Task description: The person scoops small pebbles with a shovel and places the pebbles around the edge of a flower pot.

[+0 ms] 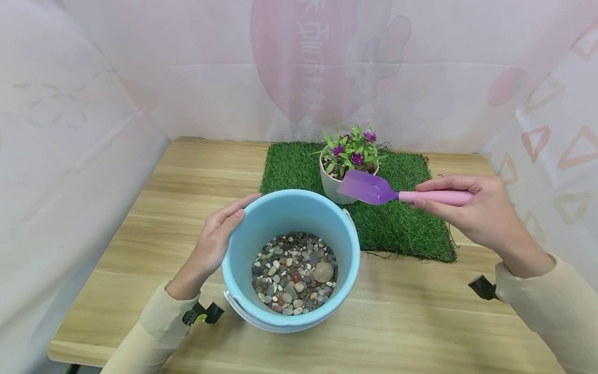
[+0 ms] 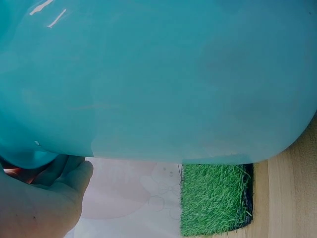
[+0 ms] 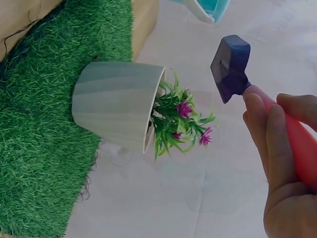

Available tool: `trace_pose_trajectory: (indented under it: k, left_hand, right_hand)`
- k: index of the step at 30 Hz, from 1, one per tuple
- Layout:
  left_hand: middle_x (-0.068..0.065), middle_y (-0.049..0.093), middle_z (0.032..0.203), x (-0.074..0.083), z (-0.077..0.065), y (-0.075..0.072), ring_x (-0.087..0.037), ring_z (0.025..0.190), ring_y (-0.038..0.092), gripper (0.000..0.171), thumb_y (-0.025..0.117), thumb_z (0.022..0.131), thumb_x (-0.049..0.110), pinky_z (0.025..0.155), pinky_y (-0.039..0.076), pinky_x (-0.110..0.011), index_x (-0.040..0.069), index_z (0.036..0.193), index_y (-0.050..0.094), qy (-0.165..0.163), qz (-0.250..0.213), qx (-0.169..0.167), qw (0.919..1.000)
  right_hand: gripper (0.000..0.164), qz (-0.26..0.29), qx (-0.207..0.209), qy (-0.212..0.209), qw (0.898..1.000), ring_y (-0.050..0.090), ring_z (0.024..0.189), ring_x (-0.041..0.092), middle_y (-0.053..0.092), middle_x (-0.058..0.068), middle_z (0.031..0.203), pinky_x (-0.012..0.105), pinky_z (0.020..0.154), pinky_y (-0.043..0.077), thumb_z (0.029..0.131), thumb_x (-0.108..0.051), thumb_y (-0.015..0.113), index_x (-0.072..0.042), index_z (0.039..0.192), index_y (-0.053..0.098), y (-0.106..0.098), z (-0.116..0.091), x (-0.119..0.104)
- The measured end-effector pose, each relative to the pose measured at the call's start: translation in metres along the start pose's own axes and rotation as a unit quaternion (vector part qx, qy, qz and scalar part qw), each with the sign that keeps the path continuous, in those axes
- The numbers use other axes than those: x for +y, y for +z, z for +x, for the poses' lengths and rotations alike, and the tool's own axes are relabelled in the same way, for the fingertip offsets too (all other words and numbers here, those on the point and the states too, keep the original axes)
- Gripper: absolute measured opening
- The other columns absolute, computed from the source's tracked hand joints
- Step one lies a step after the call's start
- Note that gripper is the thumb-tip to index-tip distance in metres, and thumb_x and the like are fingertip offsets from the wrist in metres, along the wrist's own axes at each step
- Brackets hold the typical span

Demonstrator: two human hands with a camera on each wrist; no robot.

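Observation:
My left hand (image 1: 218, 236) holds the rim of a light blue bucket (image 1: 351, 270) at its left side, thumb at the edge. Pebbles (image 1: 294, 275) of mixed colours cover the bucket's bottom. In the left wrist view the bucket's outer wall (image 2: 163, 84) fills most of the picture, above the hand (image 2: 42, 203). On the right, my right hand (image 1: 486, 213) grips the pink handle of a small shovel (image 1: 369, 187), its purple blade pointing left. No pebbles show on the blade. The blade overlaps a white flowerpot (image 1: 329, 182) in the head view.
The pot holds a green plant with purple flowers (image 1: 357, 158) and stands on a mat of artificial grass (image 1: 397, 228). Under the mat and bucket lies a wood-grain table (image 1: 154, 228). Printed white cloth (image 1: 196, 98) hangs behind it and along both sides.

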State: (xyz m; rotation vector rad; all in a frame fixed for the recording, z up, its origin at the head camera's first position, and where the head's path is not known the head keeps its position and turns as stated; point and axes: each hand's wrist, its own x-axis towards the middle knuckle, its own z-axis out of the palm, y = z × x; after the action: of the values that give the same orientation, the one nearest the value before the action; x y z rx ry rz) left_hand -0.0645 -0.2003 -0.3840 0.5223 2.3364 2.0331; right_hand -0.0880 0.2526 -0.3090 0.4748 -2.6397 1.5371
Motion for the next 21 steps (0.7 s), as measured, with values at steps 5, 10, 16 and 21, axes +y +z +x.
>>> trace_pose_trajectory:
  k: [5, 10, 16, 21]
  left_hand:
    - [-0.029, 0.056, 0.151, 0.0, 0.0, 0.0, -0.019, 0.115, 0.076, 0.045, 0.037, 0.116, 0.017, 0.085, 0.069, -0.049, -0.005, 0.152, 0.051, 0.0, 0.0, 0.0, 1.0]
    - [-0.029, 0.056, 0.151, 0.0, 0.0, 0.0, -0.019, 0.114, 0.076, 0.046, 0.037, 0.116, 0.018, 0.085, 0.069, -0.05, -0.005, 0.153, 0.05, -0.005, -0.002, 0.0, 1.0]
    - [-0.028, 0.057, 0.151, 0.0, 0.0, 0.0, -0.021, 0.114, 0.077, 0.046, 0.037, 0.116, 0.019, 0.085, 0.069, -0.051, -0.004, 0.153, 0.05, -0.009, 0.001, -0.001, 1.0]
    - [-0.029, 0.057, 0.15, 0.0, 0.0, -0.001, -0.023, 0.113, 0.077, 0.046, 0.037, 0.116, 0.018, 0.083, 0.069, -0.053, -0.005, 0.153, 0.049, -0.005, 0.0, -0.002, 1.0]
  right_hand:
    - [0.022, 0.004, 0.005, -0.035, 0.999, 0.08, 0.092, 0.009, 0.084, -0.002, 0.098, 0.012, 0.068, 0.064, 0.088, -0.002, 0.085, -0.005, 0.11, 0.082, 0.003, -0.003, -0.008]
    - [0.024, 0.012, -0.005, -0.069, 0.998, 0.08, 0.092, 0.011, 0.084, 0.002, 0.097, 0.013, 0.053, 0.058, 0.085, 0.003, 0.085, -0.006, 0.107, 0.082, 0.01, -0.006, -0.013]
    - [0.027, 0.012, -0.024, -0.096, 0.995, 0.08, 0.091, 0.009, 0.084, -0.002, 0.095, 0.018, 0.043, 0.05, 0.084, 0.004, 0.086, -0.01, 0.107, 0.082, 0.017, -0.01, -0.017]
    - [0.036, 0.008, -0.044, -0.165, 0.985, 0.08, 0.09, 0.007, 0.084, -0.001, 0.097, 0.014, 0.048, 0.053, 0.078, 0.012, 0.087, -0.01, 0.106, 0.082, 0.022, -0.007, -0.022]
